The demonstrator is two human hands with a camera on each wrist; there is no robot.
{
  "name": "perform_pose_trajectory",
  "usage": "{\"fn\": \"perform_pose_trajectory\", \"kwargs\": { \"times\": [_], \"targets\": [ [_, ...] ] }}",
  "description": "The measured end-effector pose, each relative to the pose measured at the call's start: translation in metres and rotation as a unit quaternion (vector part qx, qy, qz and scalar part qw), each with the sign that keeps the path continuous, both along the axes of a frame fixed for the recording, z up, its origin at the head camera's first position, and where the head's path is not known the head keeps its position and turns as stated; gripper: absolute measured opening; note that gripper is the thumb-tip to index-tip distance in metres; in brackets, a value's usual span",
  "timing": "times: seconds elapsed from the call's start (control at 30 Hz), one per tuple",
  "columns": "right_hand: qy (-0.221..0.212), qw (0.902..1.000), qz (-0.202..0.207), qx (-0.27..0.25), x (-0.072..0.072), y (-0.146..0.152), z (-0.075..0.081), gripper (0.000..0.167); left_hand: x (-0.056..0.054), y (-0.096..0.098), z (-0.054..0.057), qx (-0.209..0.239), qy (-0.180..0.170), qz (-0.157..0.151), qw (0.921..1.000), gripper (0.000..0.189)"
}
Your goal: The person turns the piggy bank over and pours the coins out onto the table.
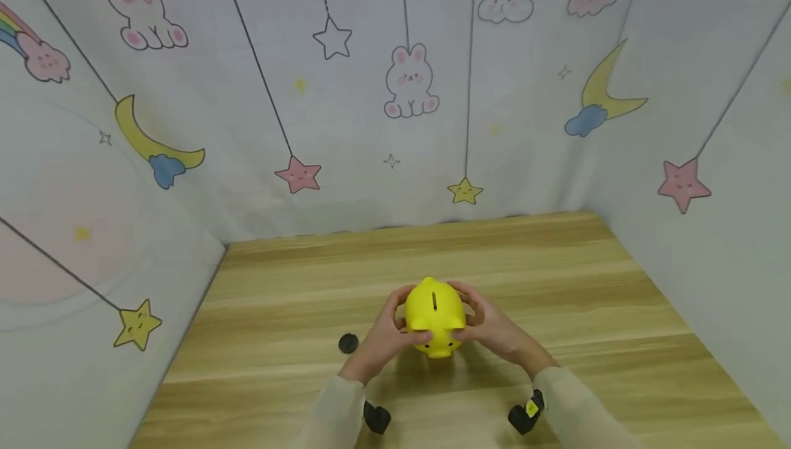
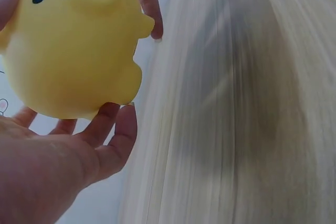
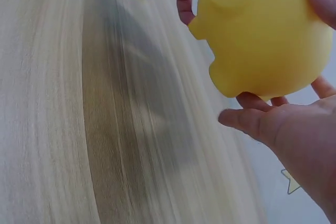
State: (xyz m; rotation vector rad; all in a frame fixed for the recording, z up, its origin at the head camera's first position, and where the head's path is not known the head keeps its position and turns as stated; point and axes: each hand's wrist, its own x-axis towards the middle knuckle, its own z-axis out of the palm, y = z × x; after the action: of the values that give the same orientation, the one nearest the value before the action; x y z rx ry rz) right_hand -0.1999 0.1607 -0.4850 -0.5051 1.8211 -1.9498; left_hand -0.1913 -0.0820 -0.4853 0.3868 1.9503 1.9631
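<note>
A yellow piggy bank [image 1: 435,312] with a coin slot on top is held up between both hands, its snout toward the wearer. My left hand [image 1: 388,329] grips its left side, thumb near the face and fingers curled round the back. On the other side my right hand [image 1: 492,325] grips it in the same way. Both wrist views show the piggy bank [image 2: 73,51] raised over the wooden table [image 3: 52,129], with its shadow below. A small black round cap [image 1: 349,343] lies on the table to the left of my left hand.
White cloth walls [image 1: 364,126] printed with rabbits, stars and moons close off the back and both sides of the wooden table. Black wrist-worn devices [image 1: 377,418] sit below each forearm.
</note>
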Motion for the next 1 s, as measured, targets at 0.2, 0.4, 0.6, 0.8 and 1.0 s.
{"fn": "perform_pose_trajectory", "kwargs": {
  "times": [0.2, 0.4, 0.6, 0.8, 1.0],
  "targets": [
    [0.073, 0.9969, 0.027, 0.011, 0.006, 0.001, 0.006, 0.104, -0.004, -0.002, -0.003, 0.005, 0.026, -0.023, 0.9994, 0.096],
    [0.142, 0.9888, 0.025, 0.040, 0.011, -0.004, 0.007, 0.105, -0.002, -0.005, -0.005, -0.003, 0.079, -0.042, 0.9960, 0.104],
    [0.194, 0.9782, 0.002, 0.073, 0.017, -0.007, 0.008, 0.107, -0.003, -0.008, -0.005, -0.027, 0.128, -0.062, 0.9894, 0.109],
    [0.203, 0.9743, -0.029, 0.093, 0.019, -0.009, 0.004, 0.108, -0.007, -0.011, -0.002, -0.044, 0.153, -0.073, 0.9845, 0.108],
    [0.196, 0.9772, -0.033, 0.074, 0.018, -0.014, -0.003, 0.103, -0.006, -0.016, 0.003, -0.052, 0.127, -0.057, 0.9888, 0.108]
  ]
}}
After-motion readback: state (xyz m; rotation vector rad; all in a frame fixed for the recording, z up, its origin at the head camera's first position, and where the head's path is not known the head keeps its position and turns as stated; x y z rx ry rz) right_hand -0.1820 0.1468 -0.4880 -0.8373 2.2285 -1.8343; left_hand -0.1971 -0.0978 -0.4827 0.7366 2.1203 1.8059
